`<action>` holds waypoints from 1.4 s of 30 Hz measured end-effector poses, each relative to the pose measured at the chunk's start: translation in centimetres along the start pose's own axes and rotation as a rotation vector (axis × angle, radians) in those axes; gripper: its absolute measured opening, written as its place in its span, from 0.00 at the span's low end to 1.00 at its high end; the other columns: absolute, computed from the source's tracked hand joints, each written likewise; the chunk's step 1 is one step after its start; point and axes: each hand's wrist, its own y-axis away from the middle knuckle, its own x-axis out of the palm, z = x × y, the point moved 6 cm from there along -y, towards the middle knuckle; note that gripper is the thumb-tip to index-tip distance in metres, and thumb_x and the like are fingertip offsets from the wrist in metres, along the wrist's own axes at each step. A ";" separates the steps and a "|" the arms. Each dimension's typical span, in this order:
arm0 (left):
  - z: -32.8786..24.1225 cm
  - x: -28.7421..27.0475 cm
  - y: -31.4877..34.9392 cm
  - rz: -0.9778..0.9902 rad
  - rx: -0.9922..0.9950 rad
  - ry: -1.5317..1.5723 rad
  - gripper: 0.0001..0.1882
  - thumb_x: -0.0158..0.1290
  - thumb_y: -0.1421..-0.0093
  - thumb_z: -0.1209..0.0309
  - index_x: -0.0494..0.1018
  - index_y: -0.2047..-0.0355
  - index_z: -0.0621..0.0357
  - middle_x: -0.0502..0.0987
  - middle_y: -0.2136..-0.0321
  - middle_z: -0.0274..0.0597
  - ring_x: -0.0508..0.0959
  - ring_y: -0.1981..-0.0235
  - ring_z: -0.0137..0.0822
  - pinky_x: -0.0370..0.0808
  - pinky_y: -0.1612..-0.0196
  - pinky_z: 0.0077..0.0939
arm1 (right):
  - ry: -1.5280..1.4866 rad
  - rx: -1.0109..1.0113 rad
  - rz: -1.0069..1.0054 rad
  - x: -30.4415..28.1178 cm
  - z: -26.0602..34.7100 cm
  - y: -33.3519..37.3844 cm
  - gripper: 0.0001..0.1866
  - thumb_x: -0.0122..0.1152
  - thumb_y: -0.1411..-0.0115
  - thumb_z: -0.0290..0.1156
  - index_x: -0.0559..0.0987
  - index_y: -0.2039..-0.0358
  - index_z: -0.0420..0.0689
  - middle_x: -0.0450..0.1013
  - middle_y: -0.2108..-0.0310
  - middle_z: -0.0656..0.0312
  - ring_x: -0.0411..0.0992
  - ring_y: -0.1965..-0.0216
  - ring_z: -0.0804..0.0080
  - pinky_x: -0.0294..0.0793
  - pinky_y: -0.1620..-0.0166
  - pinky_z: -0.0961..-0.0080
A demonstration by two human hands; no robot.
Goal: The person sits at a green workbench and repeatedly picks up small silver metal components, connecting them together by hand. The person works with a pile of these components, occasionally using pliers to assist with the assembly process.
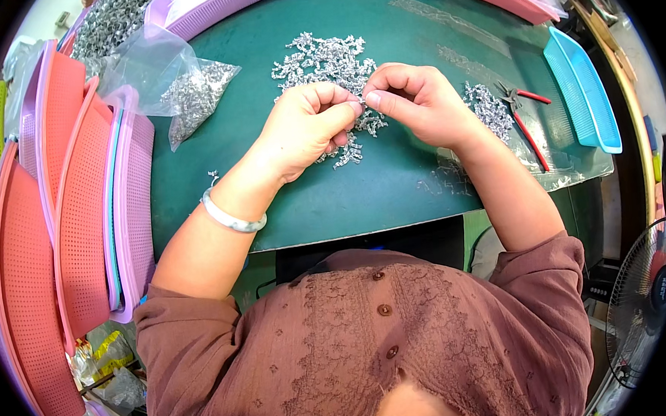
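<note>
My left hand (309,125) and my right hand (414,100) meet over the table, thumbs and forefingers pinched close together. Between their fingertips is a small silvery metal piece (362,101), mostly covered, so I cannot make out its exact kind. Both hands appear closed on it. Behind and beneath them spreads a loose pile of small silver metal parts (324,56). A smaller heap of similar parts (489,113) lies to the right of my right forearm. Beside that heap rest pliers with red handles (528,131), jaws pointing away from me.
The green tabletop (287,211) carries a clear plastic bag of small metal parts (196,94) at left. Stacked coloured baskets (82,223) crowd the left side. A blue basket (581,90) stands at right, with a purple basket (214,5) at the back. A fan (640,303) is at lower right.
</note>
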 end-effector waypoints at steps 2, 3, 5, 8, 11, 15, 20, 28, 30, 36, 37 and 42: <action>0.0 0.0 0.0 -0.002 0.005 -0.009 0.05 0.53 0.45 0.71 0.72 0.69 0.59 0.70 0.83 0.29 0.67 0.84 0.17 0.62 0.83 0.08 | 0.015 -0.002 -0.004 0.0 0.1 0.0 0.07 0.57 0.46 0.29 0.76 0.70 0.37 0.70 0.75 0.66 0.65 0.72 0.83 0.67 0.68 0.83; -0.1 0.0 0.0 -0.004 0.008 -0.011 0.05 0.53 0.45 0.71 0.72 0.69 0.59 0.70 0.82 0.29 0.67 0.84 0.17 0.63 0.83 0.08 | 0.010 -0.009 -0.005 0.0 0.1 0.0 0.07 0.57 0.46 0.28 0.76 0.70 0.37 0.70 0.75 0.66 0.65 0.72 0.83 0.67 0.68 0.83; -0.1 0.1 0.0 -0.008 0.013 -0.016 0.05 0.53 0.45 0.72 0.72 0.70 0.59 0.70 0.82 0.29 0.67 0.84 0.17 0.63 0.83 0.08 | 0.000 -0.023 -0.008 -0.1 0.2 0.1 0.07 0.57 0.46 0.28 0.76 0.71 0.37 0.70 0.75 0.66 0.65 0.72 0.83 0.67 0.68 0.84; 0.0 -0.1 -0.1 -0.002 0.036 -0.019 0.04 0.53 0.46 0.73 0.72 0.70 0.60 0.70 0.81 0.28 0.67 0.83 0.17 0.63 0.82 0.08 | -0.003 -0.047 -0.016 -0.1 0.1 0.0 0.06 0.56 0.46 0.27 0.76 0.71 0.37 0.70 0.75 0.66 0.65 0.72 0.83 0.67 0.68 0.84; -0.1 0.0 -0.1 0.004 0.051 -0.018 0.04 0.53 0.46 0.74 0.72 0.70 0.60 0.70 0.81 0.28 0.67 0.83 0.17 0.63 0.81 0.08 | 0.017 -0.053 -0.025 -0.1 0.2 0.1 0.06 0.56 0.46 0.27 0.76 0.70 0.37 0.70 0.75 0.67 0.65 0.72 0.83 0.67 0.68 0.84; -0.1 0.1 0.0 0.011 0.047 0.009 0.04 0.53 0.46 0.75 0.72 0.70 0.60 0.70 0.80 0.28 0.67 0.82 0.18 0.63 0.81 0.09 | 0.026 -0.060 -0.030 -0.1 0.3 0.2 0.06 0.56 0.47 0.26 0.76 0.70 0.38 0.70 0.75 0.67 0.65 0.73 0.84 0.67 0.68 0.85; -0.1 0.0 -0.1 0.019 0.061 0.018 0.04 0.53 0.46 0.76 0.72 0.69 0.59 0.71 0.79 0.29 0.67 0.82 0.18 0.64 0.80 0.09 | 0.045 -0.089 -0.040 -0.2 0.5 0.2 0.05 0.56 0.48 0.26 0.76 0.70 0.39 0.70 0.75 0.67 0.66 0.73 0.84 0.67 0.68 0.84; -0.2 0.1 0.0 0.024 0.062 0.041 0.05 0.53 0.47 0.76 0.72 0.68 0.60 0.71 0.79 0.29 0.67 0.82 0.18 0.63 0.80 0.09 | 0.043 -0.102 -0.037 -0.2 0.5 0.2 0.05 0.56 0.48 0.25 0.76 0.70 0.39 0.71 0.74 0.66 0.67 0.72 0.82 0.67 0.67 0.84; -0.1 0.0 0.0 0.026 0.057 0.049 0.05 0.53 0.47 0.75 0.72 0.68 0.60 0.70 0.80 0.29 0.67 0.82 0.18 0.64 0.80 0.09 | 0.045 -0.113 -0.040 -0.2 0.5 0.2 0.05 0.56 0.48 0.25 0.76 0.71 0.39 0.71 0.74 0.66 0.67 0.72 0.82 0.67 0.67 0.84; 0.0 0.1 -0.1 0.038 0.066 0.029 0.04 0.53 0.46 0.73 0.71 0.69 0.59 0.70 0.80 0.28 0.67 0.82 0.18 0.64 0.80 0.09 | 0.056 -0.131 -0.034 -0.2 0.5 0.2 0.05 0.57 0.49 0.25 0.76 0.71 0.39 0.71 0.74 0.67 0.66 0.72 0.83 0.68 0.67 0.84; 0.0 0.2 -0.1 0.040 0.067 0.028 0.04 0.53 0.46 0.73 0.71 0.69 0.59 0.70 0.80 0.28 0.67 0.82 0.18 0.64 0.80 0.10 | 0.047 -0.125 -0.034 -0.2 0.4 0.2 0.05 0.57 0.49 0.25 0.76 0.71 0.39 0.70 0.74 0.67 0.66 0.72 0.83 0.67 0.67 0.84; -0.1 0.0 -0.1 0.033 0.049 0.048 0.03 0.51 0.45 0.74 0.70 0.69 0.58 0.71 0.79 0.30 0.69 0.80 0.20 0.65 0.79 0.11 | 0.191 -0.155 -0.091 -0.7 0.3 0.1 0.05 0.56 0.50 0.23 0.76 0.71 0.41 0.71 0.73 0.64 0.68 0.72 0.77 0.68 0.67 0.81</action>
